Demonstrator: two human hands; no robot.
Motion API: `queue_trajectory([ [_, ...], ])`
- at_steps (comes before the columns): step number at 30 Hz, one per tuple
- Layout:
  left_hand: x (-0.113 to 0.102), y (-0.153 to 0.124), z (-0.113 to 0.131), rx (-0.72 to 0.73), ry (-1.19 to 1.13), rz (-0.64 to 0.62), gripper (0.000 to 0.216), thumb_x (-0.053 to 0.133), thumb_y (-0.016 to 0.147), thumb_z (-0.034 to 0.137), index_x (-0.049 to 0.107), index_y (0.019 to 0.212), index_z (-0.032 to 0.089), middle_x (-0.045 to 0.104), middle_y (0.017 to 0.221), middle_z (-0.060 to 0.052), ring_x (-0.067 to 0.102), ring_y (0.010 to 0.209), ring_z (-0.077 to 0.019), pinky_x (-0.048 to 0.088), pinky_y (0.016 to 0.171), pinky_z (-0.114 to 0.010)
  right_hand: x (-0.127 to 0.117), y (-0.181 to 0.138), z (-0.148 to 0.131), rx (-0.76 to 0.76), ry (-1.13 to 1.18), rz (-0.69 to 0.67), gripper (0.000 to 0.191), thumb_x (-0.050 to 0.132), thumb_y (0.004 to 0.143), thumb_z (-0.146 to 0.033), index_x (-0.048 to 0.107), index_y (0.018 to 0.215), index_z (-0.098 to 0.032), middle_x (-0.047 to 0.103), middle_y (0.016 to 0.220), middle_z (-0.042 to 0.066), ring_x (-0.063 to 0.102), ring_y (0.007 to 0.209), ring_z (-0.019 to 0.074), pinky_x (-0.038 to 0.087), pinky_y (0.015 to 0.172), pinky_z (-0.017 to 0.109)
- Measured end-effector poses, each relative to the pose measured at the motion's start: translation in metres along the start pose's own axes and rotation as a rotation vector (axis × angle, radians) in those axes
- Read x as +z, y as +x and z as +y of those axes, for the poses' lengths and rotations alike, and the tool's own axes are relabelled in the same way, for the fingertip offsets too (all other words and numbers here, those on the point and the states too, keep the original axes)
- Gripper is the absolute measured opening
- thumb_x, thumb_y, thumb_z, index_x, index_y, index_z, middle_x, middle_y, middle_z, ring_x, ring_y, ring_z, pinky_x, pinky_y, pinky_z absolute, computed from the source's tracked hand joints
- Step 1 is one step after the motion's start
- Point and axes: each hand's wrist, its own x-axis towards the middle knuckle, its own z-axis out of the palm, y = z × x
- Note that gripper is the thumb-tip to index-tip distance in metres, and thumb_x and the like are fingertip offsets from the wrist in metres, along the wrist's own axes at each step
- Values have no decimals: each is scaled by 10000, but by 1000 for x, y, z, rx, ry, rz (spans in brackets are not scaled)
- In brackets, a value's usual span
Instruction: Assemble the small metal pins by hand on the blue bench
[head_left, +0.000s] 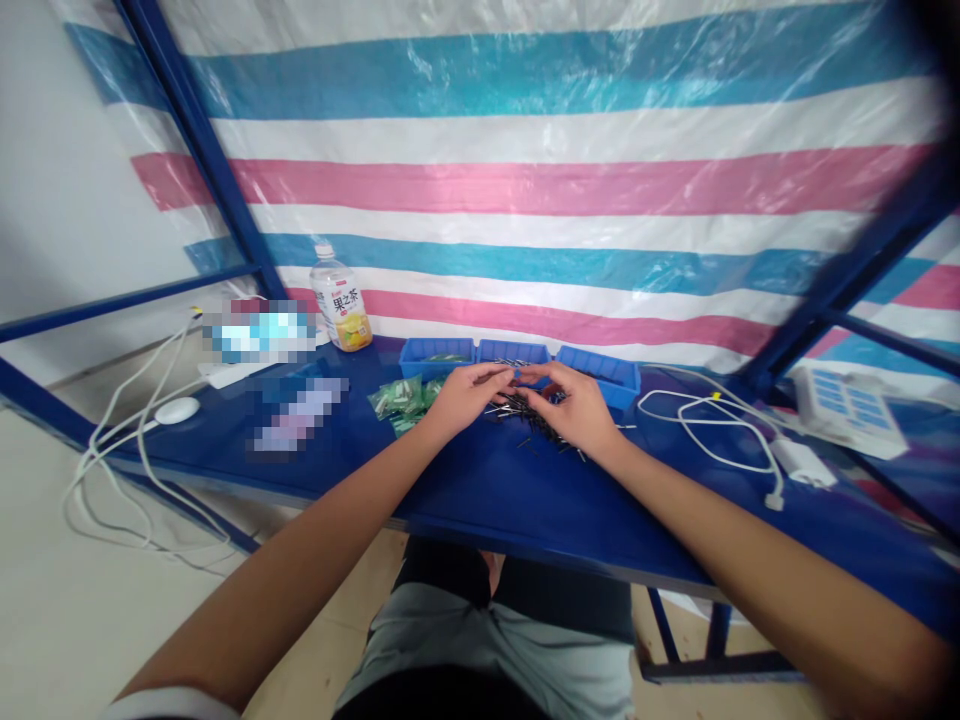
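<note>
My left hand (pixel 466 393) and my right hand (pixel 574 403) meet over a heap of thin dark pins (pixel 525 412) on the blue table (pixel 480 490). The fingertips of both hands are pinched together at about the same spot, above the heap. What they pinch is too small to make out. Small green packets (pixel 399 400) lie just left of my left hand. Three blue bins (pixel 517 352) stand in a row right behind the hands.
A drink bottle (pixel 341 305) stands at the back left. White cables and a round white puck (pixel 177 409) lie at the left. A white cord with adapter (pixel 802 462) and a power strip (pixel 847 408) sit at the right. A striped tarp hangs behind.
</note>
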Motion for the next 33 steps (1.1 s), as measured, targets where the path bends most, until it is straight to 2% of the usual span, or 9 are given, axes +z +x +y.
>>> queue_trajectory([
  [3, -4, 0, 0, 38, 98, 94, 355, 794, 873, 416, 763, 1084, 132, 798, 990, -122, 771, 892, -230, 622, 804, -347, 1, 0, 0, 73, 15, 37, 235, 688, 964, -351, 747, 1165, -244, 775, 1059, 74, 733, 939, 241, 588, 732, 357],
  [5, -4, -1, -1, 72, 117, 86, 327, 795, 872, 380, 739, 1086, 138, 795, 974, -115, 772, 857, -219, 623, 799, -345, 2, 0, 2, 119, 22, 41, 241, 679, 968, -382, 749, 1147, -238, 779, 1037, 74, 734, 915, 239, 578, 722, 353],
  [8, -2, -4, -1, 101, 97, 16, 424, 763, 901, 342, 666, 1275, 168, 798, 1003, -107, 782, 875, -218, 630, 836, -358, 4, -1, 7, 183, 80, 29, 289, 684, 962, -428, 743, 1168, -234, 779, 1031, 76, 733, 914, 239, 576, 716, 346],
  [11, 2, -6, 0, 129, 177, -8, 567, 782, 881, 301, 600, 1410, 209, 810, 1032, -89, 787, 958, -230, 617, 922, -374, 6, -1, 11, 201, 127, -18, 334, 707, 947, -459, 746, 1200, -245, 771, 1047, 80, 729, 933, 241, 571, 704, 337],
  [17, 1, -6, -1, 122, 317, -1, 505, 821, 838, 287, 679, 1316, 210, 824, 1022, -78, 790, 942, -235, 618, 932, -383, 5, -1, 16, 133, 78, -82, 242, 691, 965, -463, 809, 1016, -258, 764, 981, 68, 707, 894, 225, 544, 758, 349],
  [24, -4, -3, -2, 129, 298, 91, 455, 824, 833, 309, 691, 1253, 191, 817, 1028, -100, 781, 950, -239, 604, 938, -402, 5, -2, 19, 137, 35, -84, 228, 666, 979, -417, 799, 1050, -245, 768, 971, 61, 707, 899, 225, 543, 811, 365],
  [33, -1, -4, -1, 146, 270, 56, 484, 825, 841, 382, 699, 1263, 181, 806, 1000, -99, 764, 909, -223, 595, 895, -378, 10, -4, 14, 199, 67, -155, 272, 714, 931, -489, 796, 971, -233, 761, 890, 43, 674, 755, 196, 529, 680, 320],
])
